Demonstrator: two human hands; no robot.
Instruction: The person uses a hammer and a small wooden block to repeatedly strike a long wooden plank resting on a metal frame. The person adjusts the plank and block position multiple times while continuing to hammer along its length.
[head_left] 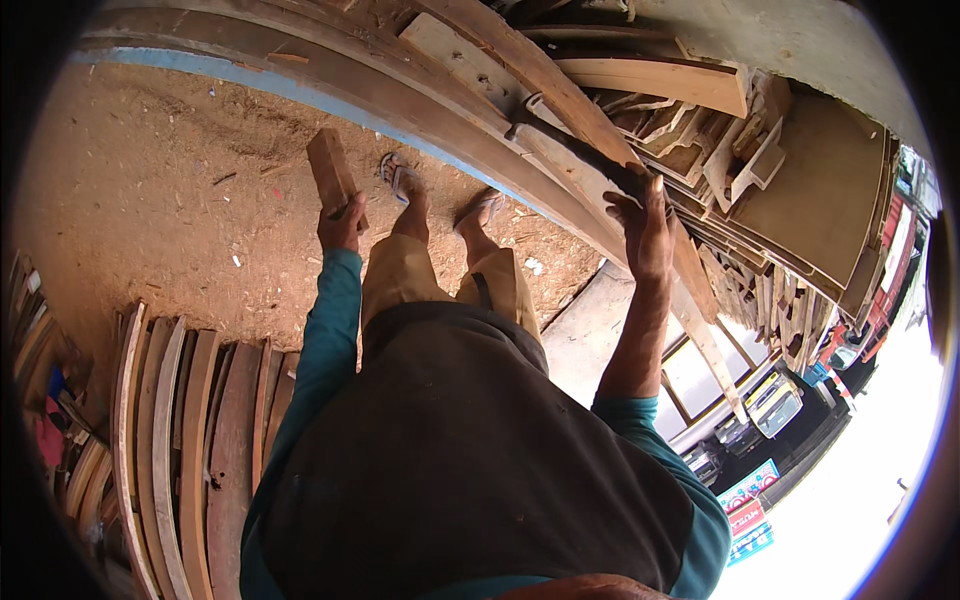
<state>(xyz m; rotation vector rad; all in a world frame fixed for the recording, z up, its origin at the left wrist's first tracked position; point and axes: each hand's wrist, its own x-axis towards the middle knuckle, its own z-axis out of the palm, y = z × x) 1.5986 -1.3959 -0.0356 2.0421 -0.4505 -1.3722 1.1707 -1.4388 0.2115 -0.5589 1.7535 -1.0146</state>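
Observation:
My left hand [343, 224] is closed around the lower end of a short brown wooden block [329, 168], held tilted above the dirt floor. On the other side, my right hand [648, 235] grips the end of the dark handle of a hammer [582, 152]. Its head points left, over the long boards. Some fingers of the right hand show apart from the handle, with the thumb up along it. Block and hammer are well apart from each other.
Long planks [300, 62], one with a blue edge, run across the far side past my sandalled feet [480, 208]. Curved boards [190, 440] stand at the lower left. Scrap wood [700, 140] is piled at the right, near a large panel [820, 190]. Vehicles [775, 405] show beyond.

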